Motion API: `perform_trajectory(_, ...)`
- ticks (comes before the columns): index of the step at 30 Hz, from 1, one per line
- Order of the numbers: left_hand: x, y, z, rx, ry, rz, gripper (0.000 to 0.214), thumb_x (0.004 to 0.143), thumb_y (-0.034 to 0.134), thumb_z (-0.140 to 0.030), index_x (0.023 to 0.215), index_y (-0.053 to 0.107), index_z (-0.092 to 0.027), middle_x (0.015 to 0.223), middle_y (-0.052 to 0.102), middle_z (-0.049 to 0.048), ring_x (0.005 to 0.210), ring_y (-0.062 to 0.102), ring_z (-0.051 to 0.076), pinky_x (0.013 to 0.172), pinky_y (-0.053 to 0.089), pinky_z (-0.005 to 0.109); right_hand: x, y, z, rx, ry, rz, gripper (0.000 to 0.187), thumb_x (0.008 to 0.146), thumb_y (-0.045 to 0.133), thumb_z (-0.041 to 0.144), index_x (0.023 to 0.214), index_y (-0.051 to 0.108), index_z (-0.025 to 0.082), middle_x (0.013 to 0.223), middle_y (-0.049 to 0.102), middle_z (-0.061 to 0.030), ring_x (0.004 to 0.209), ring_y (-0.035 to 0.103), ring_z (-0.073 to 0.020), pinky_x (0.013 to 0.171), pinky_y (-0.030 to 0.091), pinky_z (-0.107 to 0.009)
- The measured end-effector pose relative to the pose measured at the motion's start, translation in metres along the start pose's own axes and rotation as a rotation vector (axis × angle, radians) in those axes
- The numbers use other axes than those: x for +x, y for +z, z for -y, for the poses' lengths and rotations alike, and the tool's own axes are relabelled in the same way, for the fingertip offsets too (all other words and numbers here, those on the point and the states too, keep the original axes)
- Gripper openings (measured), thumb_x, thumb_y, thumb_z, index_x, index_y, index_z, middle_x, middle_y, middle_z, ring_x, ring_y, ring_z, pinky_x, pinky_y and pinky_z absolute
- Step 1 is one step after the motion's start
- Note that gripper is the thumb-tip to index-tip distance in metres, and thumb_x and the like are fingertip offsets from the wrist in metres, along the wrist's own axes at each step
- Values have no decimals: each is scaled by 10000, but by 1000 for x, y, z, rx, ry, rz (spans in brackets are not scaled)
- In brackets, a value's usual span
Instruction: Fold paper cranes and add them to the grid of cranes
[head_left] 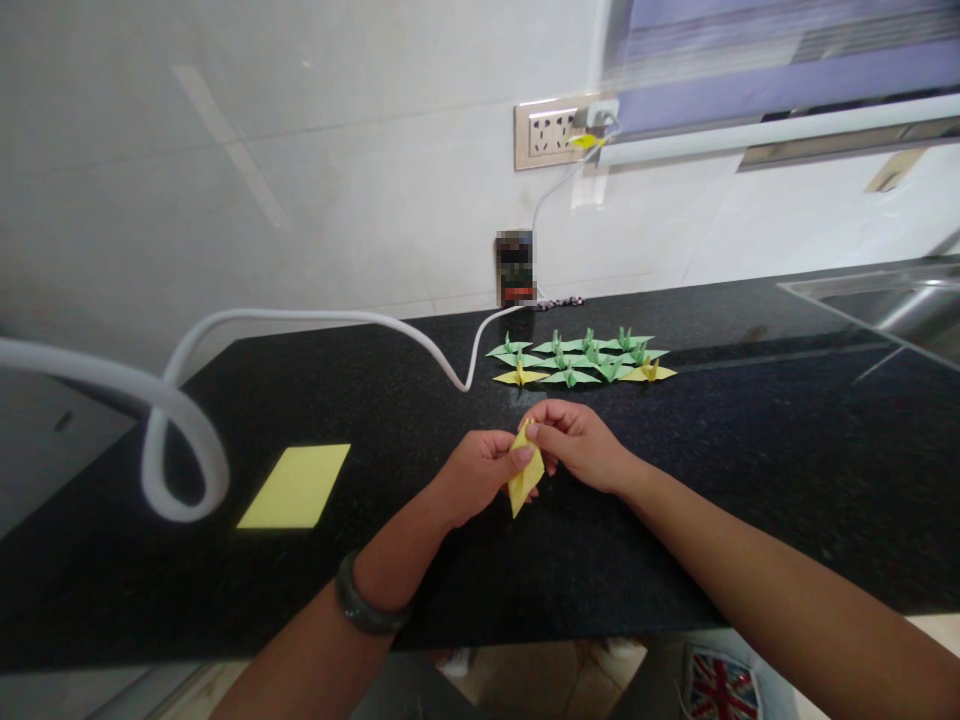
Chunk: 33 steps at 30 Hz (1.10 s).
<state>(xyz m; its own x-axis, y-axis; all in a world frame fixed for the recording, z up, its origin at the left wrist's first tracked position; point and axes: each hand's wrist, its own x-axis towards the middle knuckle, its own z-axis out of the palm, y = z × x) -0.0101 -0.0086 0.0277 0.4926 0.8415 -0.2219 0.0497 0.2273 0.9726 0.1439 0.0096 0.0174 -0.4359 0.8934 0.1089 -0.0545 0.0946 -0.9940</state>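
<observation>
A small folded piece of yellow paper [524, 476] is held above the black countertop [750, 470], near its middle. My left hand [480, 472] pinches it from the left with thumb and fingers closed on its side. My right hand [579, 442] grips its upper tip from the right, fingers closed. Beyond my hands lie several folded paper cranes [581, 359], most green and two yellow, laid out in rows.
A flat yellow paper square [296, 486] lies on the counter to the left. A thick white cable [180, 420] loops across the left side up to a wall socket [551, 132]. A steel sink [892, 300] sits at the far right.
</observation>
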Motion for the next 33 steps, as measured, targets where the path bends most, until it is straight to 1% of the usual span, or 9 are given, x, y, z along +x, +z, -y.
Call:
perform_trajectory(6,-1,0,-1,0,8,14,300,704,536,-397,732,610,-107,551,619,37,467,558,106,472,431,206,-1,2,1,-18,-18,-25,177,783,460,325,756,498,154,508,459,55,388,408,-43,367,361,-160)
perform_trajectory(11,0,1,0,7,6,11,302,694,544,-403,736,596,-108,557,617,37,475,559,116,483,436,223,0,2,1,9,-12,-36,298,798,407,414,701,508,151,456,429,57,370,399,-52,369,353,-173)
perform_trajectory(15,2,-1,6,114,42,-77,305,699,525,-422,719,580,-122,570,604,26,506,557,125,493,424,226,1,1,-2,-60,28,-8,268,706,544,415,722,527,148,532,488,34,398,408,-50,360,345,-165)
perform_trajectory(18,4,-3,10,217,101,-112,308,691,529,-424,707,586,-122,588,586,16,532,535,117,492,397,211,1,-1,-4,-145,32,-37,241,698,563,380,668,523,144,510,473,37,388,390,-42,354,314,-160)
perform_trajectory(22,5,-2,9,208,128,-96,304,687,537,-407,727,604,-114,597,567,5,519,481,91,479,356,197,1,-4,-2,-177,19,-71,236,705,556,368,635,528,144,459,433,55,365,357,-36,348,266,-162)
perform_trajectory(27,2,0,3,237,99,-46,293,668,567,-384,678,630,-98,538,534,-4,476,430,70,445,315,191,-1,-6,5,-189,-25,3,251,670,597,348,558,527,135,476,447,43,406,365,-42,375,266,-174)
perform_trajectory(29,1,-1,2,259,88,-59,293,656,580,-386,643,626,-96,465,481,-25,419,385,53,401,283,181,-1,-5,6,-198,-27,16,256,692,571,368,591,553,134,505,469,32,421,378,-48,385,285,-177)
perform_trajectory(30,1,-1,2,246,90,-78,296,655,581,-388,635,621,-96,448,470,-30,403,377,48,390,283,178,-1,-4,6,-197,-19,8,256,707,551,384,647,571,136,530,485,26,427,387,-51,388,297,-178)
perform_trajectory(33,3,-1,3,77,124,-181,287,654,586,-385,709,602,-103,540,556,-5,446,468,63,438,377,184,0,-2,4,-172,6,-74,301,733,497,441,801,567,156,589,506,20,437,408,-59,389,327,-177)
